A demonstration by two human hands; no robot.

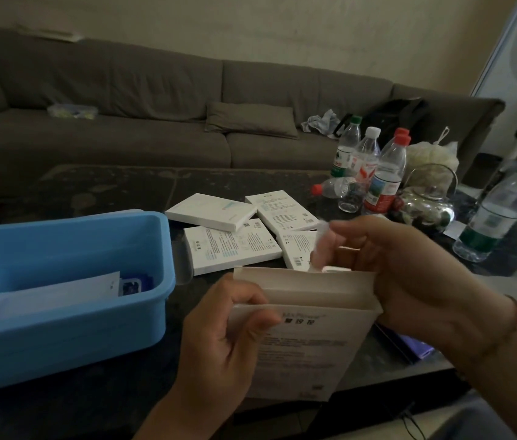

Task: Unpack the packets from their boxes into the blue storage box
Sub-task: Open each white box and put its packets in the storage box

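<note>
I hold a flat white box [308,344] upright over the dark table, its top flap open. My left hand [222,341] grips the box's left edge, thumb on its printed face. At the box's open mouth my right hand [403,274] has its fingers curled, pinching something white and blurred [322,241]. The blue storage box [143,315] stands at the left and holds a white packet [51,296] and a small blue item [130,285]. Several more flat white boxes [209,211] lie on the table behind the held one.
Several plastic water bottles [387,176] and a glass teapot [425,208] crowd the table's right side, with another bottle [495,214] near the right edge. A grey sofa [155,100] runs behind the table. A purple item [415,346] lies under my right wrist.
</note>
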